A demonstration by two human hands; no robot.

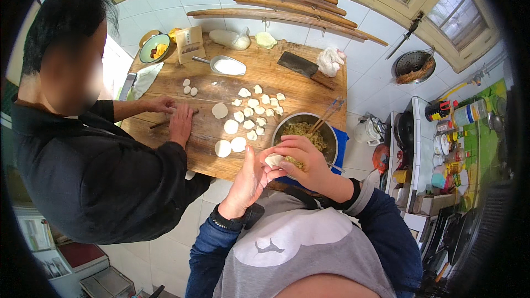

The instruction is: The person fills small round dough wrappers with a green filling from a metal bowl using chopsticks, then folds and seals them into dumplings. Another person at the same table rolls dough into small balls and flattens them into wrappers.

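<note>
A dumpling [273, 161] of pale dough is held between my two hands, just over the near edge of the wooden table. My left hand [251, 176] supports it from the left, thumb raised. From the right, the fingers of my right hand [304, 160] pinch its edge. Behind my right hand stands a metal bowl [336, 142] of chopped filling [304, 129] with chopsticks [326, 116] in it. Flat dough wrappers [223, 148] lie left of the bowl, several folded dumplings [248, 111] beyond them. Small dough balls [193, 91] sit farther left.
At the left, a co-worker's hands [181, 124] are on a thin rolling pin [159, 124]. A cleaver [297, 63], a scoop of flour [228, 66] and a plastic bag [330, 61] lie at the back. A blue cloth [341, 149] is under the bowl.
</note>
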